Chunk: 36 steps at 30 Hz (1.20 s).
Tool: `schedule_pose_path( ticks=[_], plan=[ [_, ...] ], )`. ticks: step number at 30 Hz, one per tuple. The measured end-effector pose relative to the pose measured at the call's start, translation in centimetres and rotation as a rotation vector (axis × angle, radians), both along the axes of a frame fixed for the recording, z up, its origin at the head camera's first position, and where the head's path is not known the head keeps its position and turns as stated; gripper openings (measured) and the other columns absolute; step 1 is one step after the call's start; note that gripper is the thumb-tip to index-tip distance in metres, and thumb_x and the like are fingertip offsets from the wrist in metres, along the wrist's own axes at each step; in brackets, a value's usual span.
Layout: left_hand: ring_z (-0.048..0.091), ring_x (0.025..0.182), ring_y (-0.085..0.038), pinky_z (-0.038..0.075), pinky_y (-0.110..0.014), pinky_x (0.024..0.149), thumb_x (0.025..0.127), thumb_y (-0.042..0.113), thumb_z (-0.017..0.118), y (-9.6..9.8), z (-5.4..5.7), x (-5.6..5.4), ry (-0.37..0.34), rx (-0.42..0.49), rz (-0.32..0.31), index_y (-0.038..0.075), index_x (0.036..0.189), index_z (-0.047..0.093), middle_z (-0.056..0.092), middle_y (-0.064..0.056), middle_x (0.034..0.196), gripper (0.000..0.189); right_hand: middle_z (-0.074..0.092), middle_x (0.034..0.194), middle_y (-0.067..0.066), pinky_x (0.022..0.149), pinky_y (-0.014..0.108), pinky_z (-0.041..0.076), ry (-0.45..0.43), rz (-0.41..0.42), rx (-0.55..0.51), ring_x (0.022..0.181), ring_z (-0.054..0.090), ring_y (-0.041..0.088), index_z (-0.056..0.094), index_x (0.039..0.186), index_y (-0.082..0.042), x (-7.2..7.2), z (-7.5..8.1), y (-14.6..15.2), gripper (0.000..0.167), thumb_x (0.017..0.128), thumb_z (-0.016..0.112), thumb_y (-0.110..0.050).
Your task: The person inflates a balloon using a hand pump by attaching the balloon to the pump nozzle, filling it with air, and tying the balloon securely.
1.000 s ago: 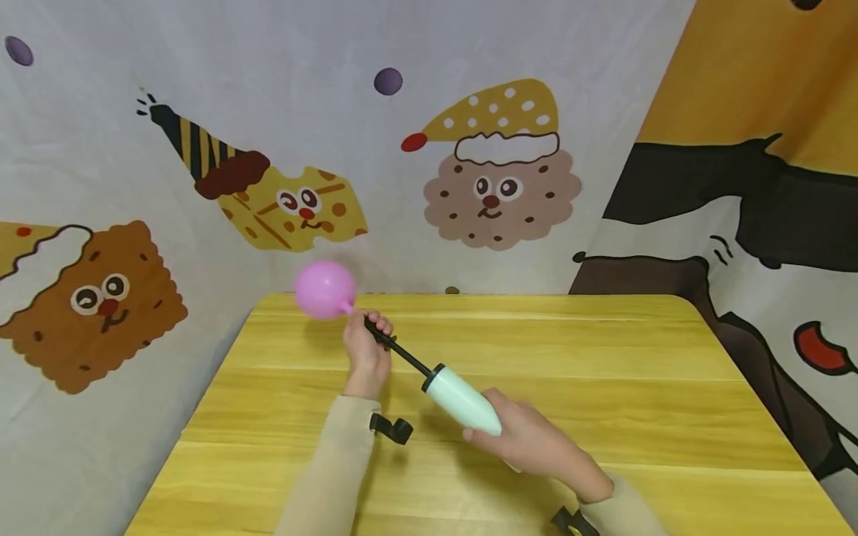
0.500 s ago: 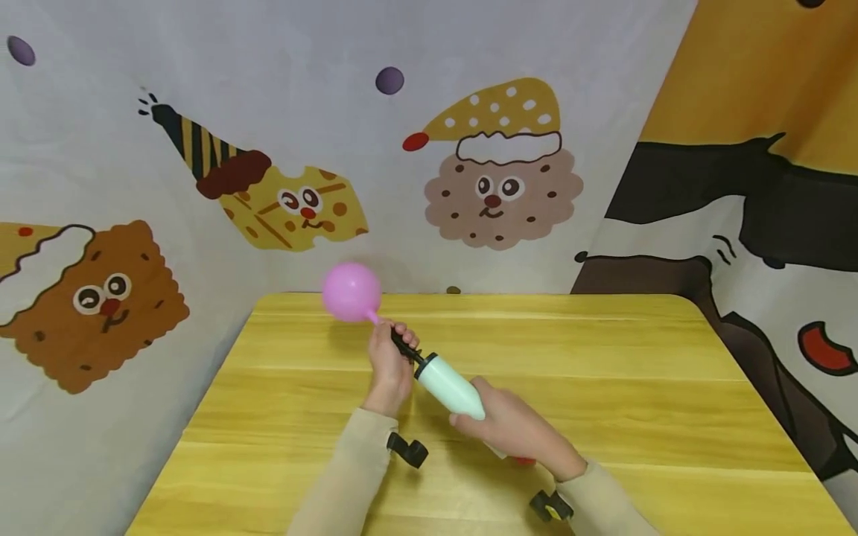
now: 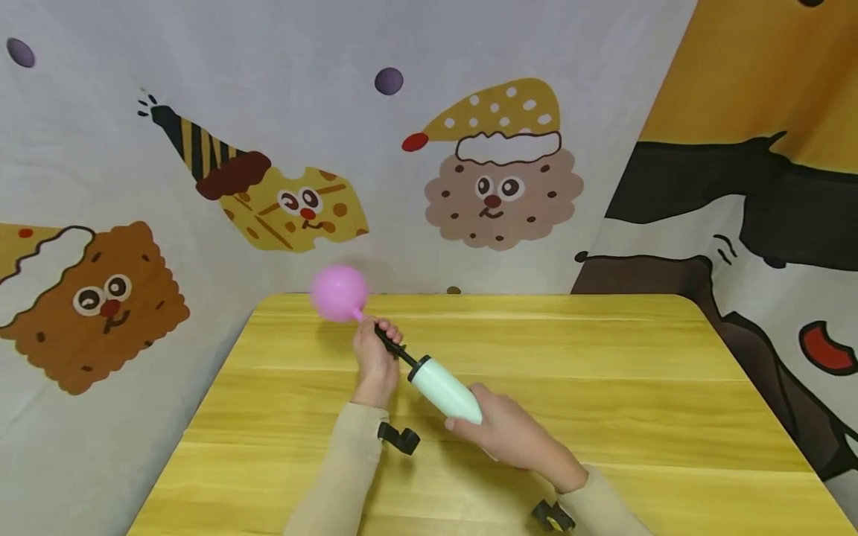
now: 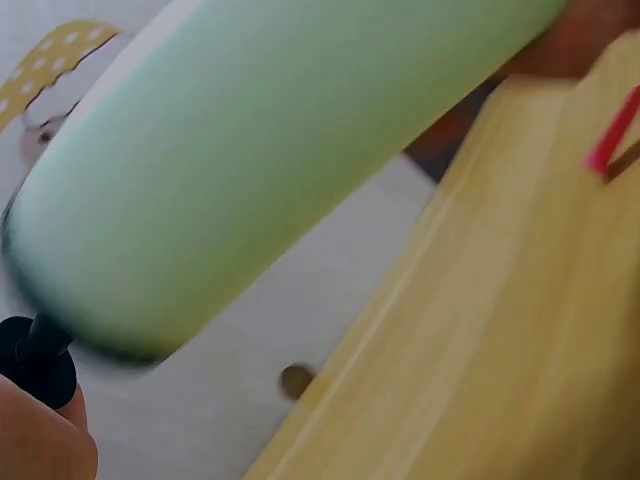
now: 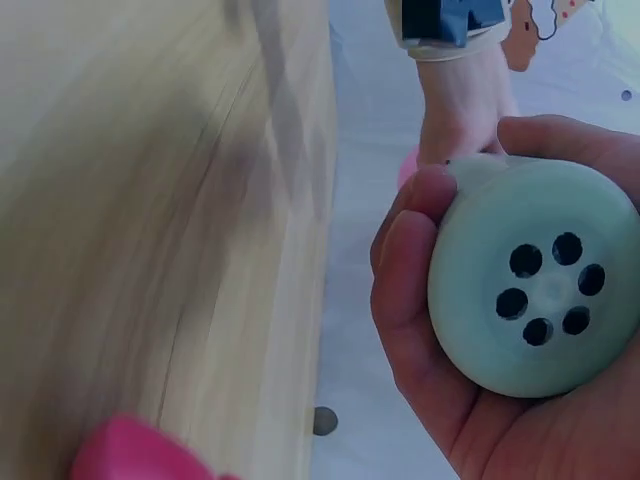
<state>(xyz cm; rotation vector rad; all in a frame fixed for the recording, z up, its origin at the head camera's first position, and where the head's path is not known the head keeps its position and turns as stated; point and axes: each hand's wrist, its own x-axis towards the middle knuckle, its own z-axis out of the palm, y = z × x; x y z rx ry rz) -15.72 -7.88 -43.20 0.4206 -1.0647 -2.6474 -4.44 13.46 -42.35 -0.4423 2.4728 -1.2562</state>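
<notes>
A round pink balloon (image 3: 339,292) hangs over the table's far left, its neck at the fingertips of my left hand (image 3: 375,361). That hand grips the black nozzle end (image 3: 386,339) of a balloon hand pump. Out of its mint-green body (image 3: 445,391), a short length of black rod (image 3: 407,359) shows between my hands. My right hand (image 3: 519,432) wraps round the rear of the body. In the right wrist view, the pump's rounded end (image 5: 550,285), with several dark holes, sits in the curled fingers. The left wrist view is mostly filled by the green body (image 4: 230,160).
Below my hands lies the wood-grain table (image 3: 603,372). A pink-red thing (image 4: 612,135) rests on it in the left wrist view; the right wrist view shows a blurred pink thing (image 5: 135,450). Printed cloth (image 3: 322,89) hangs behind. Black wrist mounts (image 3: 399,438) sit at both sleeves.
The pump body slid up toward my left hand, shortening the visible rod, then drew back slightly. The balloon and left hand moved right, then a little left again.
</notes>
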Motion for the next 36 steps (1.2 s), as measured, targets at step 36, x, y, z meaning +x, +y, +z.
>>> schedule_pose_path(
  ticks=[36],
  plan=[
    [0.041,0.055,-0.008,0.038,-0.020,0.052,0.112,0.013,0.032,0.5,0.1,0.5,0.022,-0.008,0.026,0.010,0.090,0.043,0.046,0.003,0.071,0.024,0.063,0.083,0.002,0.048,0.031,0.053,-0.009,0.015,-0.016,0.061,0.060,0.014,0.054,0.132,0.000,0.2,0.0,0.3,0.065,0.097,0.068,-0.052]
  ],
)
